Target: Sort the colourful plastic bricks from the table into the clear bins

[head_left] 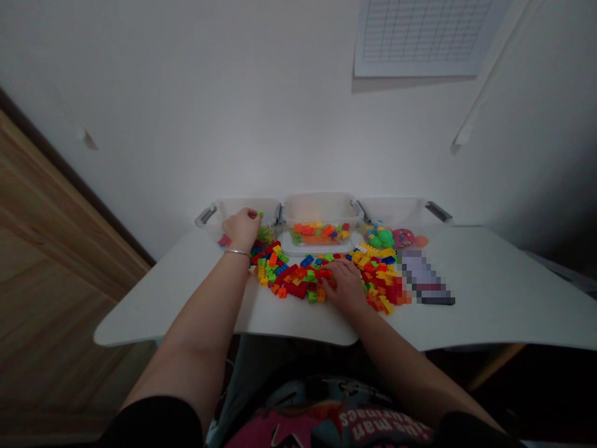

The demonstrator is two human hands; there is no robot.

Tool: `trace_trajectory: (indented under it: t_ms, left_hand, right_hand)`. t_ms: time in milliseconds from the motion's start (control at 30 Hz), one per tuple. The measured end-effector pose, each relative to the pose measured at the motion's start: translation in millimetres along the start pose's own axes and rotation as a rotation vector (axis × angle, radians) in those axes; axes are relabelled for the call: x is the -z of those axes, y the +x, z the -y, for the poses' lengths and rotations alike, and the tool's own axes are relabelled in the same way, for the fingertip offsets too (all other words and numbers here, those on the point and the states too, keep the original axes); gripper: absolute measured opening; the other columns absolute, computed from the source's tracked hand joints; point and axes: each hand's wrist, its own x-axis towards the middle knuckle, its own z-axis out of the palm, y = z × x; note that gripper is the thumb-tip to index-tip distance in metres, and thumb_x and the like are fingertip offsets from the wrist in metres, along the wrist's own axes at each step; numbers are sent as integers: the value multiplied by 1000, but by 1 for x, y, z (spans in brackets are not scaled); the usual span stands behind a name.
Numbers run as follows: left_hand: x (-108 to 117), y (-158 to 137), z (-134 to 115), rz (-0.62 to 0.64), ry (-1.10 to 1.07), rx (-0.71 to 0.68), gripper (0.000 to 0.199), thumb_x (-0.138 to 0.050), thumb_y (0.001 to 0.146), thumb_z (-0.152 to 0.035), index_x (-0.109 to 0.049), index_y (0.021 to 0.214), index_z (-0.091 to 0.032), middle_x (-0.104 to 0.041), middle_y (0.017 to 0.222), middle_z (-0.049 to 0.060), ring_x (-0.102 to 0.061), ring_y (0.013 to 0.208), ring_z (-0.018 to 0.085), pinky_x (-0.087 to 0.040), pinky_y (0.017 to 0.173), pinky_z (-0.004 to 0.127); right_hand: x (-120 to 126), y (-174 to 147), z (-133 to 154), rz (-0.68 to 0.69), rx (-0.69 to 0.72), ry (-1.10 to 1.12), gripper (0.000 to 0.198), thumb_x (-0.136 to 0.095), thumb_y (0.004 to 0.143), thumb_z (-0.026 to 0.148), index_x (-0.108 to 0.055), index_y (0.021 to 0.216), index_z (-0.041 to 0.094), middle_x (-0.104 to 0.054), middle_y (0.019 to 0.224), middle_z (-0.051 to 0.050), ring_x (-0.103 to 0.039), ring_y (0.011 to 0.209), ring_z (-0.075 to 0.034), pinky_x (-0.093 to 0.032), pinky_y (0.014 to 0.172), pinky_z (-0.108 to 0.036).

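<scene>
Over the left clear plastic bin [224, 208], my left hand [242, 229] pinches a small lime-green toy brick [260, 213] between thumb and fingers. My right hand [346, 283] is down at the middle of a loose pile of toy bricks [296, 287], thumb and fingers closing around a red toy brick [325, 274]. The pile mixes red, yellow, green, blue and orange pieces and spreads to both sides of my right hand. Part of the left bin's contents is hidden behind my left hand.
A middle clear bin [321, 208] holds mostly orange and red pieces. The right clear bin [401, 211] has green, pink and orange toys in it. A blurred-out phone-like object [425, 277] lies right of the pile on the white table [489, 292]. The wall stands close behind.
</scene>
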Motion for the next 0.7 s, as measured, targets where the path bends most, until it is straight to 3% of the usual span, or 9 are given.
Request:
trace_trajectory:
  t_ms: [133, 267, 467, 567, 700]
  left_hand:
    - [3, 12, -6, 136, 120, 52, 36, -58, 80, -52, -73, 100, -26, -75, 108, 9, -64, 108, 31, -42, 94, 45]
    - [2, 18, -6, 176, 138, 55, 36, -60, 78, -49, -73, 103, -27, -75, 110, 9, -64, 109, 32, -42, 93, 45]
    - [3, 6, -3, 46, -2, -7, 39, -53, 85, -46, -70, 115, -28, -75, 111, 5, -64, 112, 28, -42, 99, 43]
    - [3, -5, 1, -12, -64, -88, 44, -47, 89, -43, -65, 125, -24, -73, 116, 8, -62, 115, 29, -39, 105, 46]
    - [-2, -31, 8, -137, -83, -170, 56, -52, 86, -39, -55, 136, -14, -50, 146, 19, -40, 138, 34, -23, 118, 52]
  right_hand:
    - [0, 0, 0, 9, -12, 11, 18, -59, 84, 20, -67, 100, 20, -72, 99, -8, -59, 105, -26, -47, 97, -43]
    - [1, 0, 0, 13, -23, 13, 18, -59, 84, 18, -67, 100, 20, -72, 99, -8, -59, 103, -26, -47, 96, -43]
    - [1, 1, -1, 18, -24, 13, 19, -59, 83, 18, -67, 101, 19, -71, 98, -8, -59, 103, -26, -47, 96, -43]
    - [0, 0, -2, 6, -20, 14, 20, -58, 84, 18, -67, 101, 19, -71, 98, -8, -59, 102, -26, -48, 95, -43]
    - [-1, 0, -2, 4, -30, 15, 20, -58, 84, 18, -67, 102, 20, -71, 99, -8, -59, 103, -26, -47, 97, -44]
